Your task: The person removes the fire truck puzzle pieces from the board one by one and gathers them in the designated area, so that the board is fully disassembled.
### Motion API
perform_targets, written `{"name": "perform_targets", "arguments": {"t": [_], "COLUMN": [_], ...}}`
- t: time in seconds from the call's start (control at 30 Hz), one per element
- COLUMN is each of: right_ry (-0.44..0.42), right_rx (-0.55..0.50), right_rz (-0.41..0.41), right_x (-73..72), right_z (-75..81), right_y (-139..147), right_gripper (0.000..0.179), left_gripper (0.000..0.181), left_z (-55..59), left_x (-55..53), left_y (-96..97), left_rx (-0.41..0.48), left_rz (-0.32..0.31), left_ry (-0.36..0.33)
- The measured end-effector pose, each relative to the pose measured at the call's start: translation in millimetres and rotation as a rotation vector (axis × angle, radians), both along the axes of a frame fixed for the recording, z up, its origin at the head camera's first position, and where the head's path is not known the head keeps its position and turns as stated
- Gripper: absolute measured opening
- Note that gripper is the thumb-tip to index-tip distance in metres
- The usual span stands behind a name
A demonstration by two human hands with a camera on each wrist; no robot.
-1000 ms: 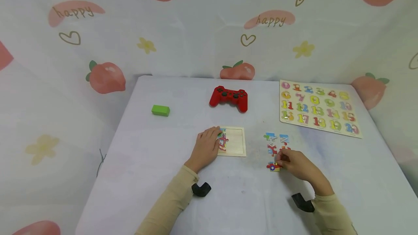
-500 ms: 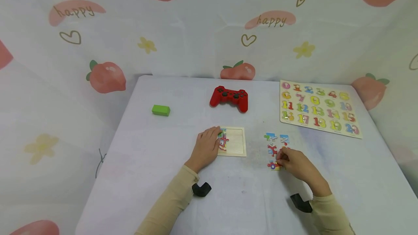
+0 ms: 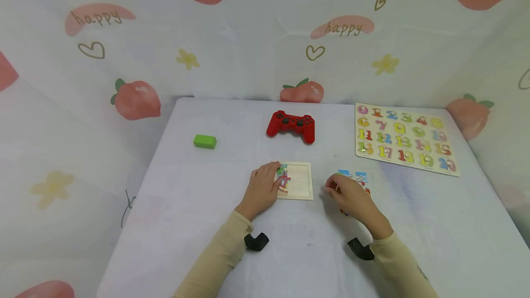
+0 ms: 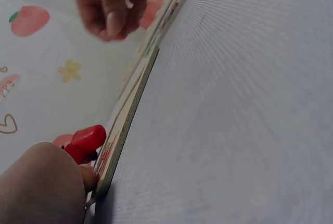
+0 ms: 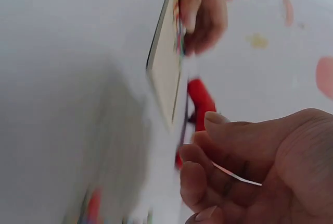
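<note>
1. The puzzle board lies on the white table, in front of the person. A picture strip fills what shows of its left side; the rest of the recess is bare wood.

2. The left hand rests over the board's left edge, fingers extended and thumb on the near part, apparently steadying it rather than gripping hard.

3. The right hand hangs over the loose pieces, fingertips towards the board but apart from it. Its thumb and fingers are drawn together; whether they pinch a piece I cannot tell (the right wrist view shows a pale sliver amid the fingers, perhaps an edge, perhaps only a gap).

4. The step in hand looks like a transfer between the loose pieces, partly hidden under that hand, and the board.

5. If a piece is held, the next move calls for lining its edge up with the strip and pressing it flat, the board kept still; if none is, for pinching one up first.
</note>
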State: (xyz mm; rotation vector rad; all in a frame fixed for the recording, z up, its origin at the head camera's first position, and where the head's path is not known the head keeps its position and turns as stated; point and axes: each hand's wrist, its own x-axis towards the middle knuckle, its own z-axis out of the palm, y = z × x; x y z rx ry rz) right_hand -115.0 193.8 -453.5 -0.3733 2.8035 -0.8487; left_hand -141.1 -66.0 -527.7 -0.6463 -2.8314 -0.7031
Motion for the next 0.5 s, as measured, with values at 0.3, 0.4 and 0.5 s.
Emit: {"name": "perform_targets", "arguments": {"t": [0.3, 0.4, 0.5], "right_ry": [0.071, 0.071, 0.070], "right_rx": [0.007, 0.037, 0.059], "right_rz": [0.115, 0.125, 0.118], "right_x": [-29.7, -35.8, -40.6], "right_z": [-6.4, -12.4, -19.1], "right_y": [-63.1, -75.6, -83.2], "right_gripper": [0.017, 0.021, 0.023], "left_gripper": [0.041, 0.041, 0.041], "left_z": [0.4, 1.4, 2.4], "left_x": [-0.4, -0.5, 0.1], "left_y": [-0.5, -0.6, -1.4], "left_rx": [0.017, 0.016, 0.015], "left_rz": [0.005, 0.003, 0.004], "left_ry": [0.002, 0.008, 0.026]}}
